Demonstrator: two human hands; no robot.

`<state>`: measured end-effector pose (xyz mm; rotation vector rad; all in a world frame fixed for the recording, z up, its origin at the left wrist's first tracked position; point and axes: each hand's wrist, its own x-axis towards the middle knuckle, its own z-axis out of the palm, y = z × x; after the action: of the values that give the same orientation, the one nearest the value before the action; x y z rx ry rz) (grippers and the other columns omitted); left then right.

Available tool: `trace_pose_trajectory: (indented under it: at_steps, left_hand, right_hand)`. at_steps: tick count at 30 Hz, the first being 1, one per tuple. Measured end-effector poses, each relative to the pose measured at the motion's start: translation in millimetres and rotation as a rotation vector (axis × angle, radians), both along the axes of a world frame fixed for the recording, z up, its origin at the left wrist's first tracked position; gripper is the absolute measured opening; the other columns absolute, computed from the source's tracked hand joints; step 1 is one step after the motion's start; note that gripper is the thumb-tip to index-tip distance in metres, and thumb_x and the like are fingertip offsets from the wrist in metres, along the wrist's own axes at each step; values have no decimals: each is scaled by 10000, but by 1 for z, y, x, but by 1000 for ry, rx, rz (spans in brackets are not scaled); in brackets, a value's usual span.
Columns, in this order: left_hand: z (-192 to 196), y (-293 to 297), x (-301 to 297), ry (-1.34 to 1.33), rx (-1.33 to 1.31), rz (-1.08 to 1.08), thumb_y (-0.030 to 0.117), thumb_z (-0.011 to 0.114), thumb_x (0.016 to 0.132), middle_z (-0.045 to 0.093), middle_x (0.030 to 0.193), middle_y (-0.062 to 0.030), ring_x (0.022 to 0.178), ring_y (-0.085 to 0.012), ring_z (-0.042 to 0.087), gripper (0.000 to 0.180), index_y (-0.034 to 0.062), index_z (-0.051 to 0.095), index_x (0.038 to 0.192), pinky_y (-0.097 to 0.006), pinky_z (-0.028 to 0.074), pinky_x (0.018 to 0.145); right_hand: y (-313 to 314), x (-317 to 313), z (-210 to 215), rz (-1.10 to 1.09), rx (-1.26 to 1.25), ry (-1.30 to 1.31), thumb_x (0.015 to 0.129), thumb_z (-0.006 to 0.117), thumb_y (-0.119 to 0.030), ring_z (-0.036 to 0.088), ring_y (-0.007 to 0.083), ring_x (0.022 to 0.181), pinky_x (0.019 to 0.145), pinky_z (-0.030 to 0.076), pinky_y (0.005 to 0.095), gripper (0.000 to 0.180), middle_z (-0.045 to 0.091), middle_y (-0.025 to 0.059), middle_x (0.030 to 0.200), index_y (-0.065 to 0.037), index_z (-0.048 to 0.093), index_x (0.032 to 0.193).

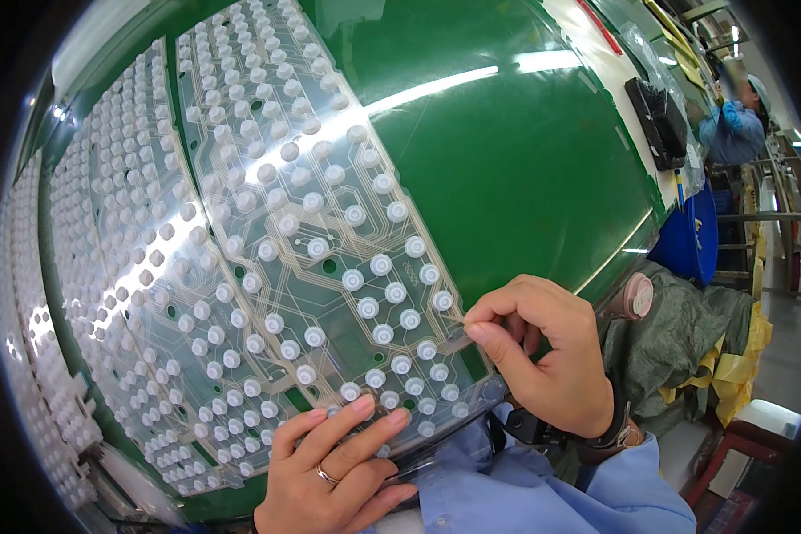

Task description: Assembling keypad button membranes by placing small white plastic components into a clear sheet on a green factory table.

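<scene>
A clear keyboard membrane [307, 240] with printed traces and rows of whitish rubber domes lies on the green tabletop. My left hand [334, 467], a ring on one finger, rests on its near edge with the fingers stretched out among the domes. At the membrane's right edge, my right hand [543, 351] is closed in a thumb-and-finger pinch on a thin clear edge of it. What lies right between the fingertips is small and partly hidden. More membranes of the same kind, such as the dome-covered membrane [129, 231], lie side by side to the left.
The glossy green tabletop [516, 160] reflects the ceiling lights. Along its right side are a black tray [657, 123], a blue bin [692, 236], a pink roll [636, 295] and a dark green plastic bag [663, 356]. Another person [734, 129] in blue stands in the background.
</scene>
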<state>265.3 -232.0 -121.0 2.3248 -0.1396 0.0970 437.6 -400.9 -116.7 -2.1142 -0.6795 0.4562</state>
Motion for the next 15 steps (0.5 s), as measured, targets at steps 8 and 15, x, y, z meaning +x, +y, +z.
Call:
trace_pose_trajectory:
  at_steps: [8, 15]
  left_hand:
    - [1, 0, 0, -4, 6, 2, 280, 740, 763, 644, 1234, -84, 1209, -284, 551, 232, 94, 603, 780, -424, 400, 953]
    - [0, 0, 0, -4, 5, 4, 285, 736, 771, 645, 1234, -82, 1209, -284, 552, 235, 93, 599, 779, -421, 400, 955]
  right_hand:
    - [0, -1, -1, 0, 7, -42, 800, 680, -17, 548, 147, 544, 488, 414, 263, 50, 617, 36, 710, -48, 641, 804]
    - [2, -3, 0, -3, -29, -76, 798, 679, -20, 568, 163, 582, 499, 435, 272, 53, 615, 37, 710, -50, 636, 804]
